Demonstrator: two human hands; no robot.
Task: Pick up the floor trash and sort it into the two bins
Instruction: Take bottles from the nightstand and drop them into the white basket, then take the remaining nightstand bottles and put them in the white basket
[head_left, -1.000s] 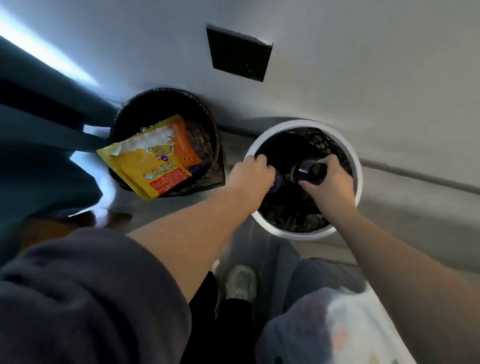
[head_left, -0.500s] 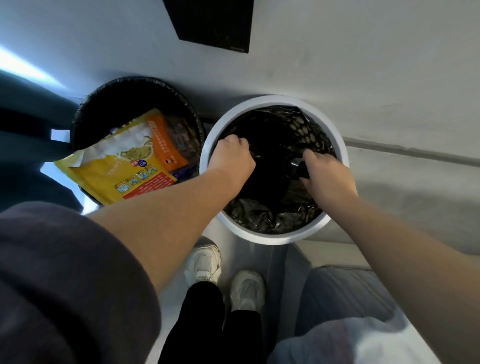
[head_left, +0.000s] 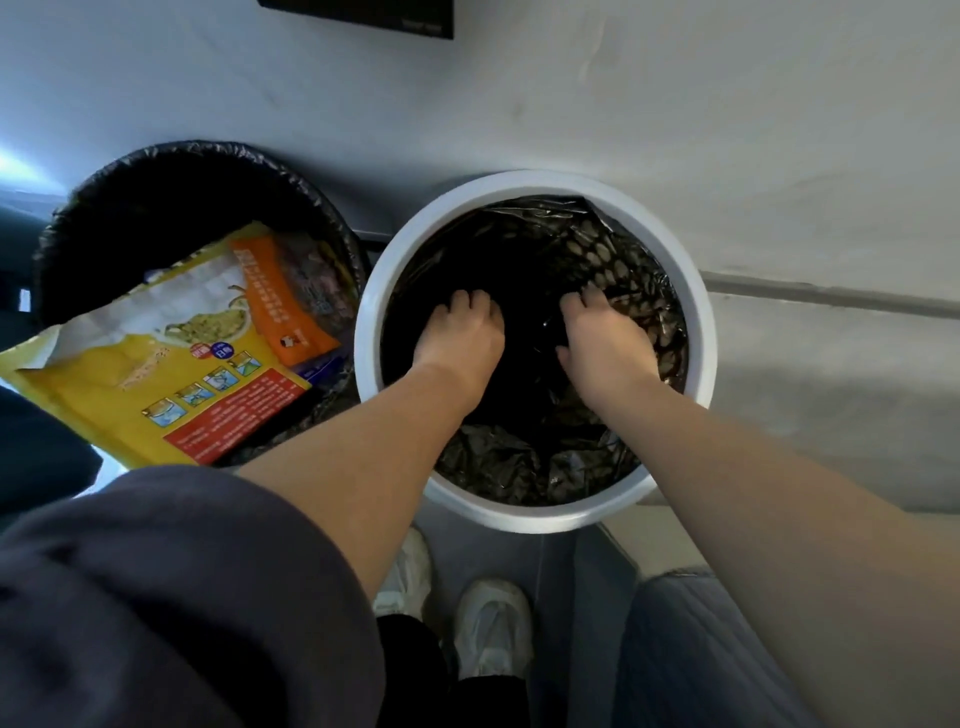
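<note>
Inspector: State the location of the trash.

Technician: One item is visible, a yellow and orange packet (head_left: 156, 374). It lies in the black bin (head_left: 171, 156), to the left of the left hand (head_left: 460, 338), and its lower end hangs out over the rim. No item is visible beneath either hand. The interior of the white bin (head_left: 519, 514) is too dark to read.

Inspector: State the condition of the grip.

Technician: Both hands are down inside the white bin, below its rim and apart from each other. The right hand (head_left: 605, 343) is close to the far right wall of the liner (head_left: 498, 467). The fingers of both hands bend downward into shadow. It cannot be determined whether they hold or have let go of anything.

Inspector: Estimate progress.

Technician: The packet counts as sorted. The hand position suggests a deposit into the white bin is in progress or just complete. The floor (head_left: 831, 415) near the shoes (head_left: 493, 629) shows no loose trash, but most of the floor lies outside this view. Remaining work cannot be confirmed.
</note>
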